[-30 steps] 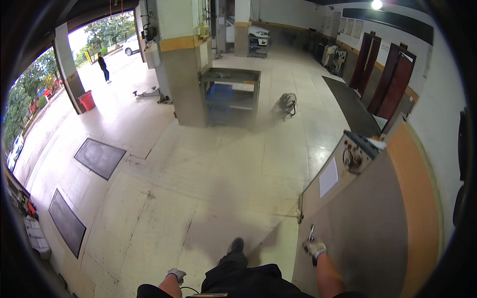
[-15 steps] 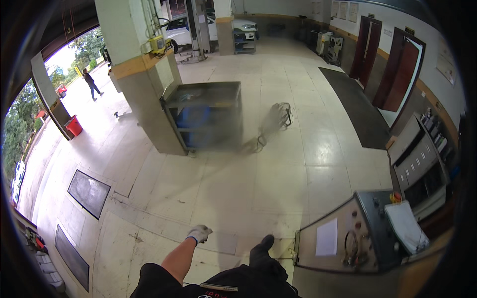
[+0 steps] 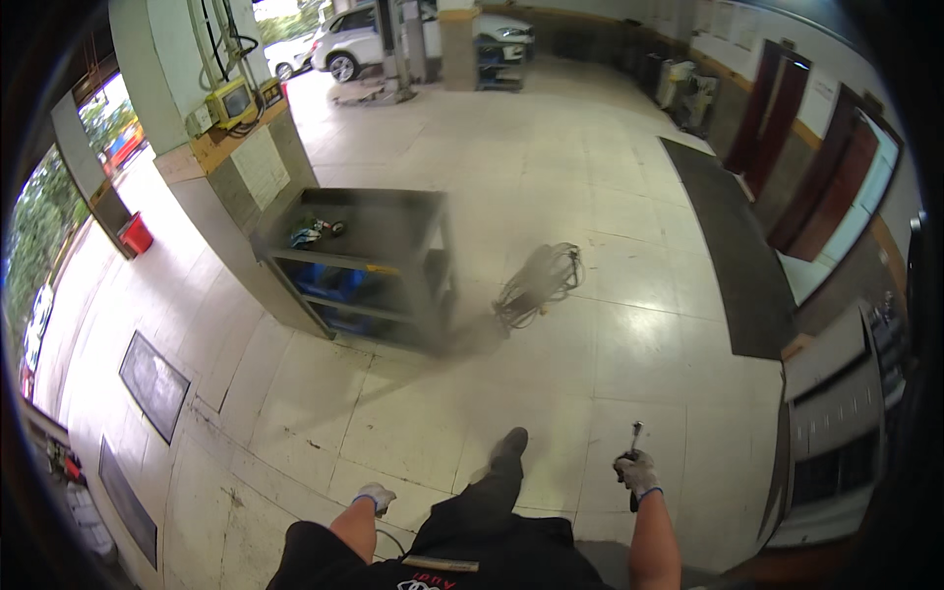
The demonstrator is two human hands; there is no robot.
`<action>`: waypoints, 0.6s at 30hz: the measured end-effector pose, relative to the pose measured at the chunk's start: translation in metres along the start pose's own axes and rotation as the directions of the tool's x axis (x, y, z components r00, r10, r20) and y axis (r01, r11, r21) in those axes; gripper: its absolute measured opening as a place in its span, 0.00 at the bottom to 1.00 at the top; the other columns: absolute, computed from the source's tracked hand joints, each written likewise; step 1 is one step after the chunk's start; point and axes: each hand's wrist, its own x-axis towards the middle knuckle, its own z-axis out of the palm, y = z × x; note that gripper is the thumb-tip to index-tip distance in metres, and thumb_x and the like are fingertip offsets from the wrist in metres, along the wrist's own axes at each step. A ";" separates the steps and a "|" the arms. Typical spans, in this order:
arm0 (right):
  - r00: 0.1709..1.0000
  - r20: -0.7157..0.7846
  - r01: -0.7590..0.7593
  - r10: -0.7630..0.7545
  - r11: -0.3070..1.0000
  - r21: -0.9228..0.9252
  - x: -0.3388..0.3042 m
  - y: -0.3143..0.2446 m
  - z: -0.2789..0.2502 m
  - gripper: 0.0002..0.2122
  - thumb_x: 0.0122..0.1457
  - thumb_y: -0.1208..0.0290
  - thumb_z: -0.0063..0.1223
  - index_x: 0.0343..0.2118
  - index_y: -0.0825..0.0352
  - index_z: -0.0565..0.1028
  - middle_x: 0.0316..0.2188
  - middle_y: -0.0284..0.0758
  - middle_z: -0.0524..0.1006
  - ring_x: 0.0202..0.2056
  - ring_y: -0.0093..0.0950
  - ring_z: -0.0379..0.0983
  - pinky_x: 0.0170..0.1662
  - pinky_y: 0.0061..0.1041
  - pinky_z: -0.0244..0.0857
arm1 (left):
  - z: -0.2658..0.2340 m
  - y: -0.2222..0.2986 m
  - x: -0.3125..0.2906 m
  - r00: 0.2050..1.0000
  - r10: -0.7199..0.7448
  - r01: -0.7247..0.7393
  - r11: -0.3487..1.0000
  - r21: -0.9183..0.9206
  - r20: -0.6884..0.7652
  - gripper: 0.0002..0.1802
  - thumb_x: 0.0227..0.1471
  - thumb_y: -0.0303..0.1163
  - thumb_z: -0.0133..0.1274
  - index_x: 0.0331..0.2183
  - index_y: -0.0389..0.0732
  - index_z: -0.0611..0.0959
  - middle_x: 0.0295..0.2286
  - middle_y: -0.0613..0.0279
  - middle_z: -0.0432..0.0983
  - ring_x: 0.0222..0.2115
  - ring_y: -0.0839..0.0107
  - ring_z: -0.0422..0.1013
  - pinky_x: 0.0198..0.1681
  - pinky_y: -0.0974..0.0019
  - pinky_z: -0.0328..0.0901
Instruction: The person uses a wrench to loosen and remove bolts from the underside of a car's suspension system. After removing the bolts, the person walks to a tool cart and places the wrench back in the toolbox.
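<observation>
My right hand (image 3: 639,473), in a light work glove with a blue cuff, is closed around a ratchet wrench (image 3: 637,431). Its metal head points forward beyond the fist, and a dark part shows below the fingers. My left hand (image 3: 375,498), gloved the same way, hangs low beside my body with its fingers curled; nothing shows in it. One dark shoe (image 3: 515,441) is stretched forward on the pale tiled floor between the two hands.
Ahead stands a grey tool cart (image 3: 364,261) with blue bins, against a pillar (image 3: 211,187). Beside it lies a coiled dark cable (image 3: 539,285). A grey cabinet (image 3: 831,403) is at the right, near a dark mat (image 3: 713,236) and doors. Farther off stands a white car (image 3: 359,39).
My right hand has come into view with the ratchet. My left hand has dropped back toward my body. The cart is nearer, the control panel at lower right and the person outside no longer show.
</observation>
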 end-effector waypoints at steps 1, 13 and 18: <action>1.000 -0.009 -0.015 0.016 0.993 0.114 0.018 -0.008 -0.010 0.07 0.56 0.67 0.56 0.29 0.65 0.77 0.20 0.34 0.77 0.19 0.23 0.72 0.23 0.27 0.67 | -0.009 0.026 0.016 0.999 -0.034 0.034 0.997 0.075 -0.004 0.24 0.60 0.47 0.55 0.31 0.32 0.86 0.28 0.51 0.83 0.27 0.61 0.80 0.34 0.58 0.75; 0.764 0.317 -0.479 0.563 0.823 -0.306 0.120 0.019 -0.072 0.09 0.55 0.62 0.59 0.31 0.63 0.81 0.25 0.34 0.82 0.25 0.27 0.78 0.29 0.32 0.72 | -0.183 0.585 0.084 0.757 0.621 -0.560 0.777 0.287 -0.205 0.25 0.59 0.52 0.49 0.37 0.38 0.85 0.32 0.50 0.81 0.32 0.57 0.78 0.39 0.53 0.71; 0.761 0.339 -0.481 0.553 0.832 -0.277 0.260 -0.044 -0.140 0.10 0.56 0.61 0.59 0.32 0.63 0.82 0.25 0.34 0.82 0.25 0.28 0.78 0.30 0.33 0.72 | -0.188 0.788 0.107 0.867 0.488 -0.475 0.870 0.130 -0.095 0.28 0.57 0.53 0.50 0.44 0.39 0.86 0.36 0.48 0.84 0.38 0.50 0.79 0.45 0.49 0.71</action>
